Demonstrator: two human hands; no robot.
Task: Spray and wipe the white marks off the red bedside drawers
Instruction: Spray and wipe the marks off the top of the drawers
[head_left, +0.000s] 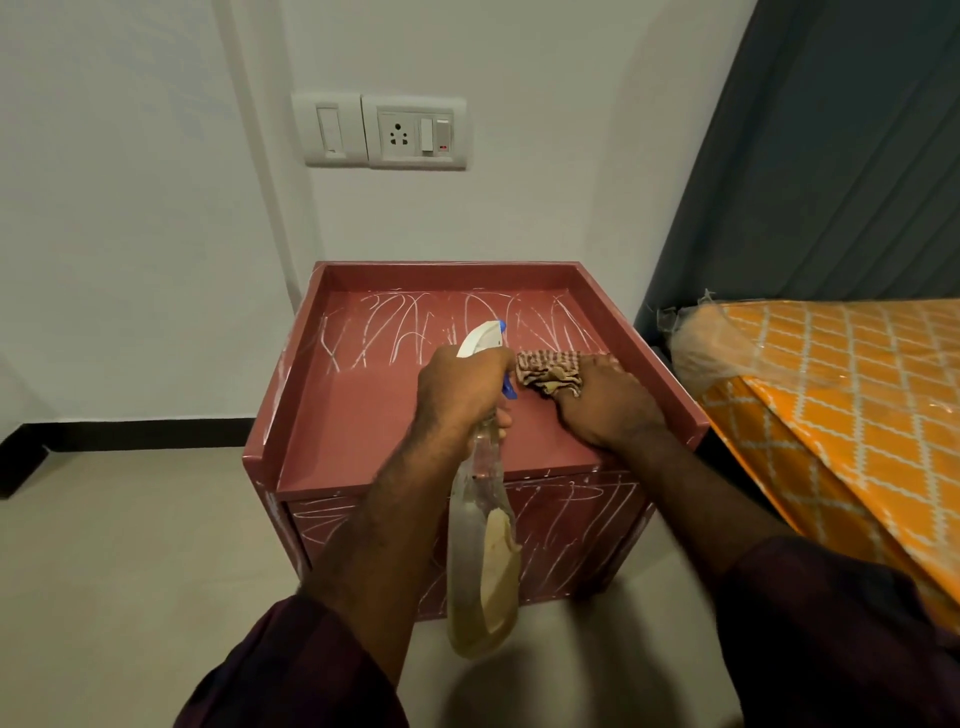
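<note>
Gripping the spray bottle (483, 545) by its neck with the left hand (462, 389), fingers wrapped round just below the white trigger head, with the nozzle aimed at the far side. Pressing a bunched checked cloth (550, 371) down with the right hand (602, 402), palm down and fingers bent over the near part of it.

Working on the top of the red bedside drawers (363, 415), set against the white wall, with the bed to the right. Looks clean across the near half of the top. Plenty of white marks (395, 327) across the far half, along the left rim and all over the front panel (571, 514).

To do this step well:
- Mist the far band of scribbles lightly rather than flooding it.
- Keep the nozzle low inside the raised rim and away from the wall socket (415, 132) above.
- Wipe in overlapping strokes from the clean part towards the far rim, pressing firmly.
- Turn the cloth to a fresh face once chalky.
- Push into the corners under the rim, probably the hardest spots.

No brand or writing readable anywhere. Only a peeling, blank-looking label on the bottle, over yellowish liquid. Nothing legible on the socket plate. Just a white lattice pattern on the orange mattress (857, 389) at the right, under clear wrap.
</note>
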